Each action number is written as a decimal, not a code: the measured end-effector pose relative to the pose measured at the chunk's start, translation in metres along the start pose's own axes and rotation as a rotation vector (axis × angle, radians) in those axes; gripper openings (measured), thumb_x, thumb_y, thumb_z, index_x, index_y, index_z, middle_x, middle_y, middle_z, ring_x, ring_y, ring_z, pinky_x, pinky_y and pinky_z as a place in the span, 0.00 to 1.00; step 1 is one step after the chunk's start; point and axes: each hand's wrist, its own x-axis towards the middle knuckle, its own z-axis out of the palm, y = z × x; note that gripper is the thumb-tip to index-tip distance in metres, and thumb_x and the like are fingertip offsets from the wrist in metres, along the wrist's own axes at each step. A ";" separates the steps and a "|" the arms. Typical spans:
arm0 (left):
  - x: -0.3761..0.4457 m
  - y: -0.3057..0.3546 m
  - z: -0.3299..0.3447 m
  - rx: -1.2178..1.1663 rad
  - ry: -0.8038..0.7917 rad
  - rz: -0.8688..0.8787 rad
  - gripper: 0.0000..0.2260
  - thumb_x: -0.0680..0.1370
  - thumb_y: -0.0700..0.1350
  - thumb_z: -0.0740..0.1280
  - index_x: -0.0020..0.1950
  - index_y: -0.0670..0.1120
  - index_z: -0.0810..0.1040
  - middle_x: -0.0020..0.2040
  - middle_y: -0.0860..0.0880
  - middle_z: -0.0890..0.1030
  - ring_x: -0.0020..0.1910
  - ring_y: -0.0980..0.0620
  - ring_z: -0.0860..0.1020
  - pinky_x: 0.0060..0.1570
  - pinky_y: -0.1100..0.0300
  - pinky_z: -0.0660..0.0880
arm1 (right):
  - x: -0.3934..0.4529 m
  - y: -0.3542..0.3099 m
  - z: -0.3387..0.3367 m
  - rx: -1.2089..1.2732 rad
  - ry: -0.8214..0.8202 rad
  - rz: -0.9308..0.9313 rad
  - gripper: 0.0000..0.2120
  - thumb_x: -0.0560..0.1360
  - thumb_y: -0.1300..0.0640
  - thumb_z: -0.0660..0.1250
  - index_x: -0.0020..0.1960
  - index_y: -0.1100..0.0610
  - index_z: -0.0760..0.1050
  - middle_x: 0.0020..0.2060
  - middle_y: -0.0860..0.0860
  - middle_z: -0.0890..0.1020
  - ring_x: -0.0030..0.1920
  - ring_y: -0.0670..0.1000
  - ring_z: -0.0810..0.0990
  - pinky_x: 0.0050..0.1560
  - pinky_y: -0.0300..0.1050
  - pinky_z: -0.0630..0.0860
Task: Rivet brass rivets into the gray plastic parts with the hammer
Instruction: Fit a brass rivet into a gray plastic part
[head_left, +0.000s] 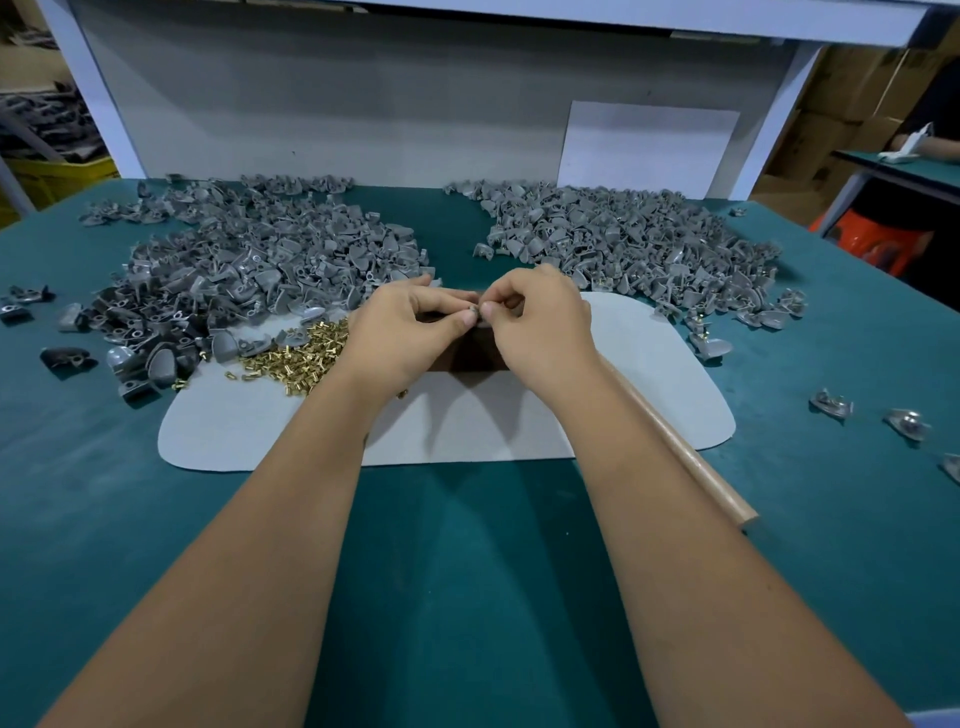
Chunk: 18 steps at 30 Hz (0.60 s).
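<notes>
The green bench (156, 519) spreads under my arms, with a pale gray mat (467, 431) laid across its middle. Two big heaps of gray plastic parts flank me, the left heap (249, 270) and the right heap (634, 234), and a scatter of brass rivets (296, 358) lies on the mat just beside my left wrist. The hammer's wooden handle (691, 457) runs along under my right forearm, its long axis slanting from near right toward the mat's middle; its head is hidden beneath my hands, so my right hand is the nearer one to take it up.

My left hand (410, 332) and right hand (540, 327) meet over a dark block (475, 353). Both pinch narrow, fingertips curled on one small gray part (474, 313) held between them. I judge I am seating a rivet in it, though I cannot see the rivet itself.
</notes>
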 end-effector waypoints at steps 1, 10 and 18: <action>0.000 0.000 0.000 -0.004 -0.005 0.000 0.06 0.77 0.42 0.72 0.53 0.49 0.85 0.57 0.55 0.83 0.72 0.55 0.67 0.74 0.55 0.59 | -0.001 0.000 -0.001 0.045 -0.002 0.027 0.13 0.73 0.57 0.68 0.33 0.45 0.72 0.41 0.45 0.72 0.51 0.54 0.75 0.57 0.54 0.71; -0.001 0.002 0.000 -0.009 -0.011 -0.016 0.06 0.77 0.44 0.72 0.50 0.55 0.84 0.56 0.57 0.83 0.70 0.58 0.67 0.75 0.52 0.59 | -0.002 0.001 -0.007 0.082 -0.037 0.017 0.10 0.74 0.61 0.67 0.37 0.49 0.74 0.43 0.50 0.76 0.51 0.56 0.76 0.56 0.56 0.71; -0.002 0.004 -0.001 0.024 -0.012 -0.018 0.07 0.76 0.47 0.72 0.45 0.61 0.83 0.54 0.60 0.83 0.71 0.58 0.68 0.75 0.47 0.57 | -0.003 0.000 -0.007 0.233 -0.034 0.108 0.06 0.74 0.60 0.68 0.40 0.52 0.78 0.42 0.51 0.79 0.46 0.53 0.77 0.57 0.57 0.73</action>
